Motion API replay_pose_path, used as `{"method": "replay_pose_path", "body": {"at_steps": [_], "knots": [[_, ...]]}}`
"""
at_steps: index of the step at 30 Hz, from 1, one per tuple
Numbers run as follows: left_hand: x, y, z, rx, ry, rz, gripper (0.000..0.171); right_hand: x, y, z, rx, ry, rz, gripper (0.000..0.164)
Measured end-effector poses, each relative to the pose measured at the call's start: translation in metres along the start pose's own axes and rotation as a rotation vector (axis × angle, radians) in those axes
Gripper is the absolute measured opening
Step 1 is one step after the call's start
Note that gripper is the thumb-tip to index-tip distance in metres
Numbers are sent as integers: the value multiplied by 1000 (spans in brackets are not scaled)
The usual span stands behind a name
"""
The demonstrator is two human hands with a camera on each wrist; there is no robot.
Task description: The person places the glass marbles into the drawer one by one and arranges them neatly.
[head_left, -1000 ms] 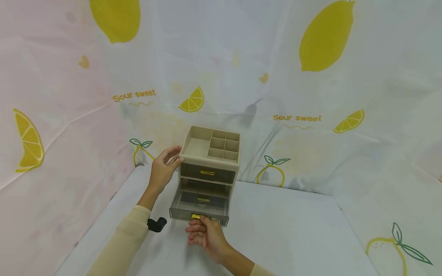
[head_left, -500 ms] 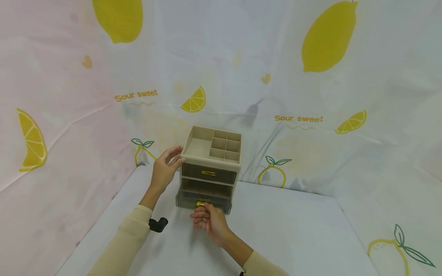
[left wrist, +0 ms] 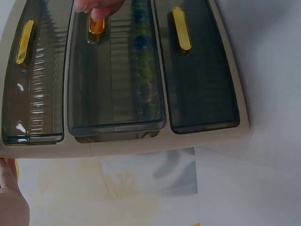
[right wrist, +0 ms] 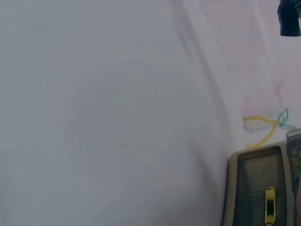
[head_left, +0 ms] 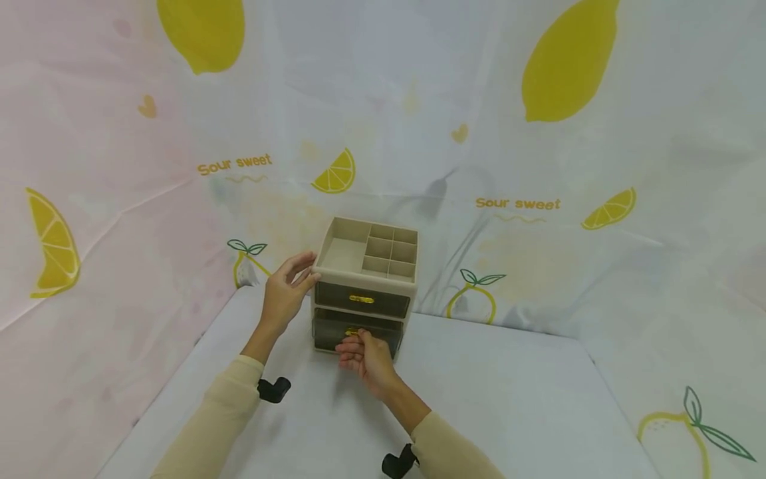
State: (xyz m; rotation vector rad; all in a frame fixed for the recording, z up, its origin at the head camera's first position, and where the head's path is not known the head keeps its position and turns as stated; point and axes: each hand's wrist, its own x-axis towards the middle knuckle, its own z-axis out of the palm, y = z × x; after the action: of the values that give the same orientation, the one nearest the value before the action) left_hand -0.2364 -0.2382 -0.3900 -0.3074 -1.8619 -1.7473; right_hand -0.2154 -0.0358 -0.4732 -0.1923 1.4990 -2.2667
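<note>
A beige desktop drawer organizer (head_left: pixel 365 276) with smoky see-through drawers and gold handles stands on the white table. My left hand (head_left: pixel 282 296) rests against its upper left corner, thumb at the front edge and fingers along the side. In front of the organizer, my right hand (head_left: pixel 374 366) pinches the gold handle (left wrist: pixel 96 29) of the middle drawer (left wrist: pixel 115 84). That drawer sticks out only slightly from the frame. Blurred blue and green shapes show through its front in the left wrist view. The upper drawer (head_left: pixel 335 297) and bottom drawer (left wrist: pixel 202 89) are closed.
On top of the organizer is a divided tray (head_left: pixel 344 256) with one large and several small compartments. White cloth walls with lemon prints (head_left: pixel 568 63) enclose the table (head_left: pixel 509 392). Black devices (head_left: pixel 275 390) sit at both wrists.
My right hand has pushed the middle drawer inward, from well out to nearly flush with the frame. The left hand has stayed at the organizer's upper left corner.
</note>
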Motion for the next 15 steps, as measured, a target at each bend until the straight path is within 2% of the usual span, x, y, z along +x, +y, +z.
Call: {"method": "replay_pose_path", "body": {"at_steps": [2,9,15], "knots": [[0,3,0,-3,0,-7,48,4,-1,-1,4,0,3,35],[-4,27,3,-2,-11,-20,46,15,-5,-2,26,5,5,35],[-5,30,4,5,-11,-37,46,19,-6,-4,29,-2,-3,35]]}}
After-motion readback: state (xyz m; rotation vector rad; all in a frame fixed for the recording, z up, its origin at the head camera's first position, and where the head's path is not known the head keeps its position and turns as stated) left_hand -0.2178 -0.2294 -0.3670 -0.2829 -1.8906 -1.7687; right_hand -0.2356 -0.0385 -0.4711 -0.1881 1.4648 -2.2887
